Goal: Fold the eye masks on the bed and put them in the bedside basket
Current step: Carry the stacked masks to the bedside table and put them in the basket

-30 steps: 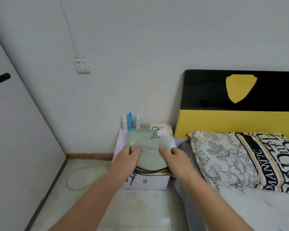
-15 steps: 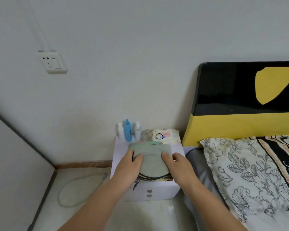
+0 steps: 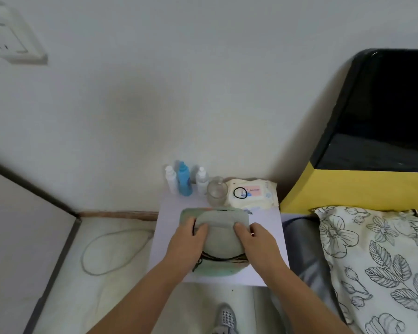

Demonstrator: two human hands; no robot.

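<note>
A stack of folded grey-green eye masks (image 3: 219,239) with dark straps at its near edge lies in a pale green basket (image 3: 217,272) on the white bedside table (image 3: 266,237). My left hand (image 3: 187,242) grips the stack's left side and my right hand (image 3: 256,242) grips its right side, thumbs on top. The basket's far rim (image 3: 188,211) shows just beyond the masks. The bed (image 3: 299,237) lies to the right.
Behind the basket stand three small bottles (image 3: 184,179), a clear jar (image 3: 217,190) and a wet-wipe pack (image 3: 250,194) with a black hair tie. A floral pillow (image 3: 377,261) and yellow-black headboard (image 3: 372,145) are on the right. A cable (image 3: 101,251) loops on the floor; my shoe (image 3: 225,319) shows below.
My head has moved closer and over the bedside table. Both hands have lowered the stack of eye masks down into the basket, keeping the same grip.
</note>
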